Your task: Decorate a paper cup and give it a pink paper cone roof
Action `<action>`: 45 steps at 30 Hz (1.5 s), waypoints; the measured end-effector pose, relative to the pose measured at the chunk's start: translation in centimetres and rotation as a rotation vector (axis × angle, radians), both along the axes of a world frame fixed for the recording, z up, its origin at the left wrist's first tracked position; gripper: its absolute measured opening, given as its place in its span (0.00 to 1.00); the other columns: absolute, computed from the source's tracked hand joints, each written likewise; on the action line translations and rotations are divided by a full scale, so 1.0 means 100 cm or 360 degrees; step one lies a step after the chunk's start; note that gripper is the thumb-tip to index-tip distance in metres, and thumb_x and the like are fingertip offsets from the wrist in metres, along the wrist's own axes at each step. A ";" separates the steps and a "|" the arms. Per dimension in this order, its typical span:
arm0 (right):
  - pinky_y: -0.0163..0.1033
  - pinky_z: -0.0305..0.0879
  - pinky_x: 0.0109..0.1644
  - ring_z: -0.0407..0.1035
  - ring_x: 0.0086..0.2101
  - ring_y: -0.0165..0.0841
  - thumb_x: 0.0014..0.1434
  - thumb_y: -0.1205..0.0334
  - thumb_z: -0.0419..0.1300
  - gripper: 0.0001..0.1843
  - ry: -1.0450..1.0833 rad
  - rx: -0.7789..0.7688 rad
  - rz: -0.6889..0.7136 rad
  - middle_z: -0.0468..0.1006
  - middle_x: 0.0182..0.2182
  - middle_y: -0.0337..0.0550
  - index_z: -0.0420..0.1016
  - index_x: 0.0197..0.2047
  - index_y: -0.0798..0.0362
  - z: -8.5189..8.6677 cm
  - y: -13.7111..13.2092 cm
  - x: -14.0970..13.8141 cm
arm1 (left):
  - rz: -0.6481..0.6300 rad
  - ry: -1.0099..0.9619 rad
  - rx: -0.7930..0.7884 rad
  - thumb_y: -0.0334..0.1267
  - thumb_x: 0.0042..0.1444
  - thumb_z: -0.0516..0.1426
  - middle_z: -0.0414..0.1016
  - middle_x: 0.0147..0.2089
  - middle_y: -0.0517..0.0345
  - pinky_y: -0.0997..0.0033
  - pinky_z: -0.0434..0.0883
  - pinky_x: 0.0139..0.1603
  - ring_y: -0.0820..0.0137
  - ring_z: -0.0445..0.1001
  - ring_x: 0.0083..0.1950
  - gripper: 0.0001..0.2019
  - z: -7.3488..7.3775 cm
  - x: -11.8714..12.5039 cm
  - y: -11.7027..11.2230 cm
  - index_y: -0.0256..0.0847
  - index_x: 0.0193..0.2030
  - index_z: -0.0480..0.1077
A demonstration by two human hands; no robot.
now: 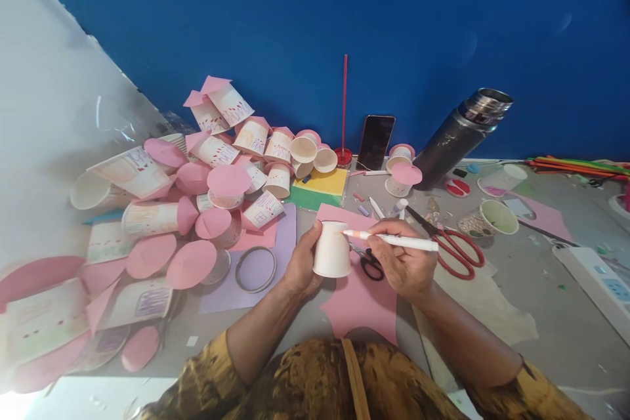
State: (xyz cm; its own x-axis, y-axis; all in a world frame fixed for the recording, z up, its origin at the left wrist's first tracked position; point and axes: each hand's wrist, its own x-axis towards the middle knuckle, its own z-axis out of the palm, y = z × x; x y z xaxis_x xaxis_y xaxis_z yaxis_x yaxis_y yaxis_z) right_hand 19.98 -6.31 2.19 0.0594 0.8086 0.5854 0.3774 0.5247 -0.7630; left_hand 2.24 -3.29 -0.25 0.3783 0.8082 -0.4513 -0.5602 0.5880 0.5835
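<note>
My left hand [302, 264] is closed round the left side of a white paper cup [331, 256], held upside down with its rim toward me. In my right hand [401, 266] is a white marker [403, 242], its pale orange tip touching or almost touching the cup's upper right side. A faint light-orange mark shows near that tip. Below the hands lies a cut sheet of pink paper [367, 308]. Small dark-handled scissors [372, 266] rest on it, partly hidden behind my right hand.
Decorated cups with pink paper tops [229, 180] are piled at the left. A silver ring [256, 269] lies on purple paper. Red-handled scissors [460, 254], a dark steel flask [457, 138], a phone [377, 142] and a power strip [595, 279] stand or lie rightward. A blue wall [315, 13] closes the back.
</note>
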 end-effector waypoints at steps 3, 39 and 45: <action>0.36 0.73 0.33 0.77 0.29 0.32 0.67 0.66 0.63 0.03 -0.0037 0.0002 -0.0011 0.83 0.32 0.40 0.78 0.40 0.50 0.001 0.000 0.001 | 0.0000 -0.0046 -0.0041 0.53 0.71 0.51 0.81 0.30 0.45 0.66 0.77 0.30 0.62 0.80 0.28 0.25 0.000 0.000 0.000 0.31 0.43 0.78; 0.37 0.72 0.31 0.76 0.28 0.33 0.66 0.69 0.62 0.05 -0.0119 0.0160 0.0069 0.82 0.30 0.40 0.78 0.40 0.49 0.010 -0.001 -0.002 | 0.0103 0.0039 0.0099 0.58 0.55 0.67 0.78 0.28 0.52 0.69 0.72 0.29 0.67 0.75 0.27 0.25 -0.006 0.004 -0.002 0.32 0.39 0.78; 0.38 0.71 0.30 0.75 0.26 0.33 0.67 0.66 0.61 0.04 -0.0222 0.0125 0.0102 0.81 0.27 0.40 0.77 0.39 0.50 0.008 0.002 -0.002 | 0.0143 0.0102 0.0146 0.59 0.52 0.69 0.77 0.27 0.55 0.71 0.70 0.29 0.68 0.74 0.27 0.25 -0.008 0.006 -0.003 0.34 0.37 0.78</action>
